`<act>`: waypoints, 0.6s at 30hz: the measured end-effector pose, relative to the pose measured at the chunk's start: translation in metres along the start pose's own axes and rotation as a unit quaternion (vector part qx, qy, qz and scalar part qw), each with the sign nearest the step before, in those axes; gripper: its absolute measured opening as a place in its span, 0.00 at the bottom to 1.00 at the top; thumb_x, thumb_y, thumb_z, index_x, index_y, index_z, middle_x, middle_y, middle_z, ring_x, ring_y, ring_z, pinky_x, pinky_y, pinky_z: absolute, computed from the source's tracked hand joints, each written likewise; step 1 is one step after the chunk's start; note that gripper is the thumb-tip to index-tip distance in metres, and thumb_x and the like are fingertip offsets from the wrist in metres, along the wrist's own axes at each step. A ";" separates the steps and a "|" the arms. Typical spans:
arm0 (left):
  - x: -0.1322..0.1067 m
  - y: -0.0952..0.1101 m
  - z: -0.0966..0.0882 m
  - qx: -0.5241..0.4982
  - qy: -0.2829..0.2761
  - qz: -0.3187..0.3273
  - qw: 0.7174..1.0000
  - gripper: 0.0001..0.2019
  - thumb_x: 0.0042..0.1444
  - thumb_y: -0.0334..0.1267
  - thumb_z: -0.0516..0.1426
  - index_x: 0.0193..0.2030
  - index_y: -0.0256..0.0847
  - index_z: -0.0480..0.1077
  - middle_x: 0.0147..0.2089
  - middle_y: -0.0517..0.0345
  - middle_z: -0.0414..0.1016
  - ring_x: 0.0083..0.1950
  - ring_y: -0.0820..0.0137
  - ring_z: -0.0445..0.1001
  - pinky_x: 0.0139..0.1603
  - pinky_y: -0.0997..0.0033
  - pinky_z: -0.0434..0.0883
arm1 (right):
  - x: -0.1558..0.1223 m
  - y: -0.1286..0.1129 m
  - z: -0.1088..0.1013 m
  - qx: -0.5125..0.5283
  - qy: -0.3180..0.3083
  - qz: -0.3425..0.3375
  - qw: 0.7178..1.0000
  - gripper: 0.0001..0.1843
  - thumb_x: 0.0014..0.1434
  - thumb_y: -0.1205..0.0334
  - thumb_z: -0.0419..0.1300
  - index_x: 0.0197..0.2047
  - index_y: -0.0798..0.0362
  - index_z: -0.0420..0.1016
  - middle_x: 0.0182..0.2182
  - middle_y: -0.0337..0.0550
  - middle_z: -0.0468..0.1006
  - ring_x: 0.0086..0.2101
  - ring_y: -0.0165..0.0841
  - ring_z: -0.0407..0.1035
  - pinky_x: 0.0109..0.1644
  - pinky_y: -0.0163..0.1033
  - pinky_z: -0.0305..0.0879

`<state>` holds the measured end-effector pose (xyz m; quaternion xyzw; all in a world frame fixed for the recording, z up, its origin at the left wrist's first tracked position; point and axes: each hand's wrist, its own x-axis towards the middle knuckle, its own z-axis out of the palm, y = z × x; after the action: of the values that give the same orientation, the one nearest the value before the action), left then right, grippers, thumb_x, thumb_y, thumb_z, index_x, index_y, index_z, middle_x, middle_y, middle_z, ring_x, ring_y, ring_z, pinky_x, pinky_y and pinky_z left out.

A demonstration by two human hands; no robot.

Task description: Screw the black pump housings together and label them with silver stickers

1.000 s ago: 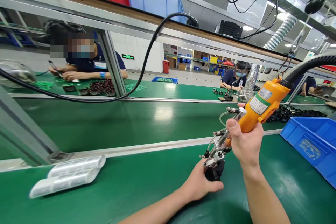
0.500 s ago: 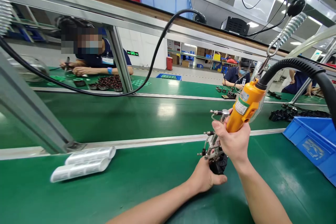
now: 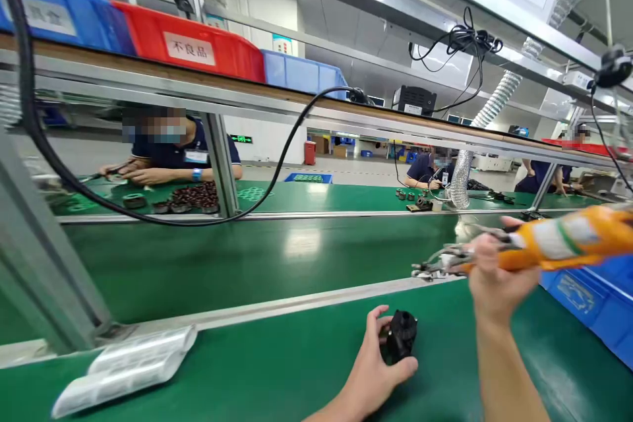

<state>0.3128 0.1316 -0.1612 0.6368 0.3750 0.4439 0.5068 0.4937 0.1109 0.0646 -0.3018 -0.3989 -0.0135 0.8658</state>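
My right hand (image 3: 502, 280) is wrapped round an orange power tool (image 3: 564, 237), which is blurred and lies nearly level. The metal head with thin tubes (image 3: 445, 260) points left, above the bench's far rail. Below and to the left, my left hand (image 3: 373, 366) curves round a small black plastic part (image 3: 403, 333), fingers at its left side and thumb at its near end. This part stands on the green bench mat (image 3: 257, 376), with a hole in its top. The tool's head is apart from it.
Curled printed sheets (image 3: 128, 362) lie at the left. A blue bin (image 3: 578, 297) stands at the right, behind the tool. Beyond the rail (image 3: 297, 300) runs a green surface (image 3: 198, 257); co-workers sit on its far side. A black cable (image 3: 284, 165) hangs across the left.
My right hand has lifted the orange tool off the black part and swung it right, from steep to nearly level. My left hand stays at the part. The view has tipped up.
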 end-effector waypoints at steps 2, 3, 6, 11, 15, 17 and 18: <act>0.003 -0.002 0.002 0.030 0.047 -0.014 0.998 0.44 0.50 0.49 0.71 0.68 0.47 0.52 0.60 0.47 0.69 0.49 0.60 0.74 0.57 0.55 0.71 | 0.022 -0.007 -0.017 0.011 0.055 -0.027 0.998 0.28 0.48 0.52 0.78 0.48 0.54 0.74 0.29 0.36 0.72 0.24 0.32 0.67 0.29 0.41 0.71; 0.006 -0.001 0.003 0.023 0.055 -0.021 0.998 0.42 0.52 0.50 0.70 0.68 0.47 0.52 0.59 0.47 0.68 0.44 0.64 0.74 0.50 0.58 0.73 | 0.031 -0.011 -0.025 0.019 0.070 -0.035 0.997 0.27 0.49 0.52 0.77 0.47 0.53 0.75 0.27 0.35 0.71 0.22 0.31 0.65 0.26 0.40 0.69; 0.014 0.001 0.002 -0.062 0.003 -0.039 0.997 0.43 0.55 0.53 0.68 0.70 0.51 0.50 0.68 0.40 0.62 0.44 0.64 0.77 0.41 0.64 0.75 | 0.046 -0.023 -0.040 0.046 0.074 -0.032 0.996 0.25 0.46 0.54 0.76 0.46 0.53 0.77 0.23 0.32 0.68 0.20 0.31 0.61 0.22 0.38 0.63; 0.018 0.002 -0.011 -0.115 -0.182 -0.071 0.974 0.58 0.50 0.48 0.75 0.79 0.55 0.44 0.81 0.37 0.55 0.79 0.50 0.60 0.73 0.51 0.65 | 0.042 -0.039 -0.044 0.117 0.002 0.083 0.990 0.30 0.46 0.48 0.76 0.48 0.52 0.75 0.22 0.31 0.68 0.18 0.27 0.56 0.19 0.33 0.56; 0.017 -0.004 -0.014 -0.065 -0.161 -0.071 0.982 0.41 0.52 0.48 0.73 0.70 0.42 0.66 0.65 0.34 0.76 0.65 0.48 0.77 0.65 0.49 0.73 | 0.040 -0.043 -0.046 0.172 -0.060 0.163 0.970 0.35 0.44 0.40 0.78 0.48 0.48 0.74 0.20 0.28 0.64 0.18 0.25 0.53 0.19 0.31 0.55; 0.015 -0.005 -0.009 -0.034 -0.145 -0.056 0.987 0.30 0.52 0.47 0.72 0.59 0.37 0.76 0.57 0.36 0.81 0.58 0.48 0.81 0.60 0.50 0.77 | 0.041 -0.041 -0.052 0.198 -0.078 0.201 0.956 0.37 0.41 0.37 0.80 0.48 0.46 0.75 0.19 0.29 0.62 0.17 0.25 0.53 0.18 0.32 0.53; 0.013 -0.004 -0.006 -0.017 -0.146 -0.048 0.988 0.26 0.51 0.47 0.72 0.55 0.36 0.79 0.53 0.37 0.83 0.56 0.47 0.82 0.58 0.50 0.77 | 0.041 -0.040 -0.054 0.210 -0.079 0.214 0.951 0.36 0.40 0.38 0.81 0.47 0.46 0.76 0.19 0.30 0.62 0.16 0.26 0.53 0.18 0.33 0.52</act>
<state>0.3113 0.1467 -0.1625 0.6671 0.3198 0.3275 0.5877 0.5482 0.0579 0.0864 -0.1918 -0.3855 0.2800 0.8580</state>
